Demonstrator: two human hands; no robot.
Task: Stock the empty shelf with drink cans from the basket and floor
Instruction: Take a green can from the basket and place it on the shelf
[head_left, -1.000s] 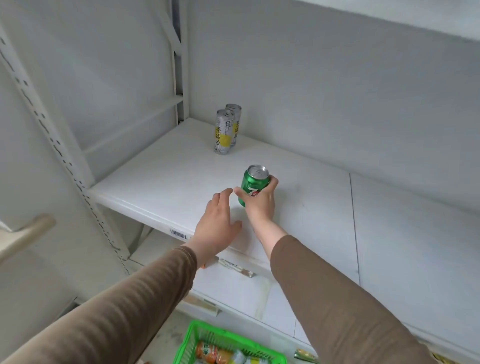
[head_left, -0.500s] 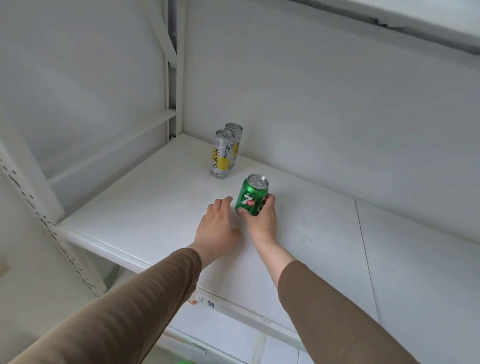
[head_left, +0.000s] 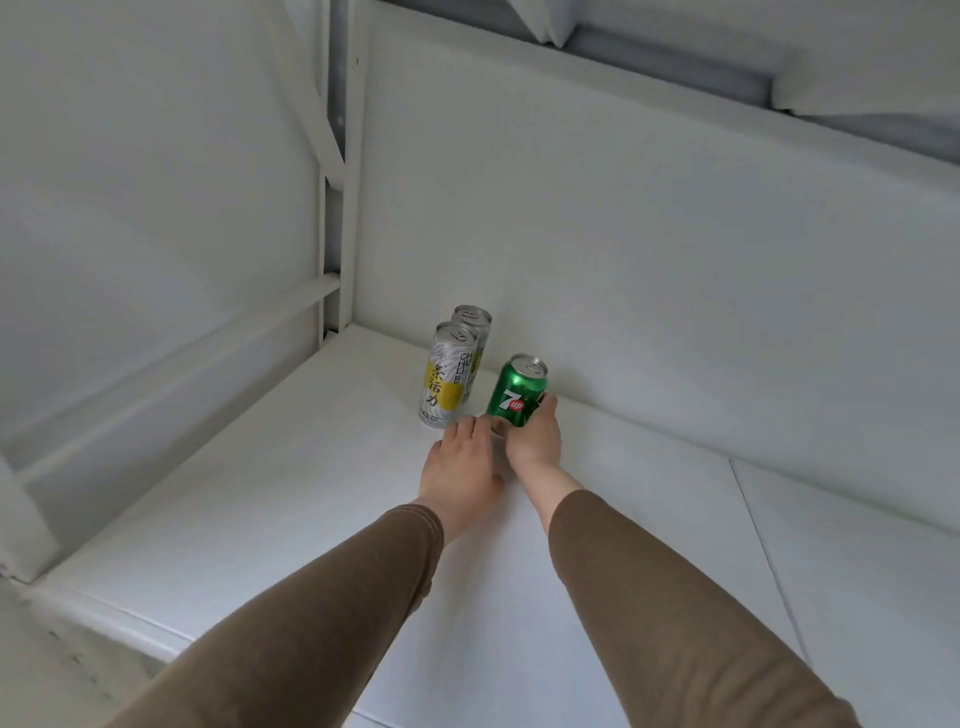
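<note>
My right hand (head_left: 535, 441) grips a green 7up can (head_left: 517, 392) from below and behind, holding it tilted slightly, low over the white shelf (head_left: 291, 499). Just left of it stand two tall silver-and-yellow cans, the front one (head_left: 448, 375) and the back one (head_left: 474, 326), close to the back wall. My left hand (head_left: 460, 470) lies flat on the shelf with fingers spread, its fingertips near the base of the front silver can and beside the green can. It holds nothing.
A white back panel (head_left: 649, 270) rises right behind the cans. A white upright post (head_left: 343, 171) and cross rail (head_left: 171, 358) close off the left side. A seam (head_left: 763, 551) divides the shelf board on the right.
Both hands have moved deeper onto the shelf toward the back wall, bringing the green can next to the two silver cans. The view has tilted up, and the basket has dropped out of sight.
</note>
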